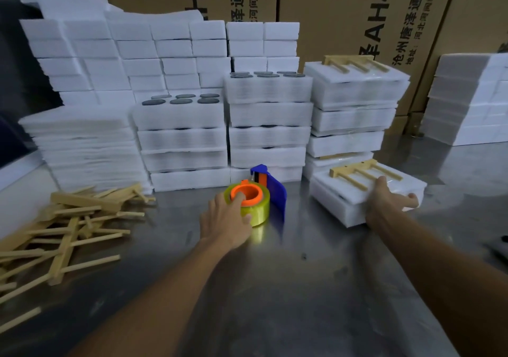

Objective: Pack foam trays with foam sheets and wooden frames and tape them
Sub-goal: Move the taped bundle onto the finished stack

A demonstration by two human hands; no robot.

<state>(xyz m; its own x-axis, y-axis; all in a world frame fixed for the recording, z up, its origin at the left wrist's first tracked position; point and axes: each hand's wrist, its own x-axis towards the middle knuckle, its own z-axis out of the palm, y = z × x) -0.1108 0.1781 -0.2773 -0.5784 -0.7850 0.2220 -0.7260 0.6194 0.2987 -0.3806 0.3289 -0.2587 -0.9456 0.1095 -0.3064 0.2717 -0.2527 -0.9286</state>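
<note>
The packed foam tray [365, 200] lies on the steel counter [302, 288], just right of the tape dispenser [255, 200], with a wooden frame [362, 175] on top under what looks like clear film. The right hand [390, 200] grips its near edge, fingers spread over the top and thumb along the side. I judge the tray light but easily dented, its foam crushing under hard fingertips, so a broad hold at the edges and underneath suits it best; the frame's thin slats look brittle and are no handle. The left hand [228, 219] rests on the yellow tape roll, a fingertip in the orange core and the thumb against the roll's side; the blue blade guard stands behind it. The roll is probably stiff and fairly heavy, best held through the core. Left of the dispenser lies a loose heap of frames [68, 224], with foam sheets [82, 142] stacked behind it. Behind the dispenser rise tray stacks and cardboard cartons [357, 13] printed "AH4" with Chinese characters, cut off at the frame's edge.
</note>
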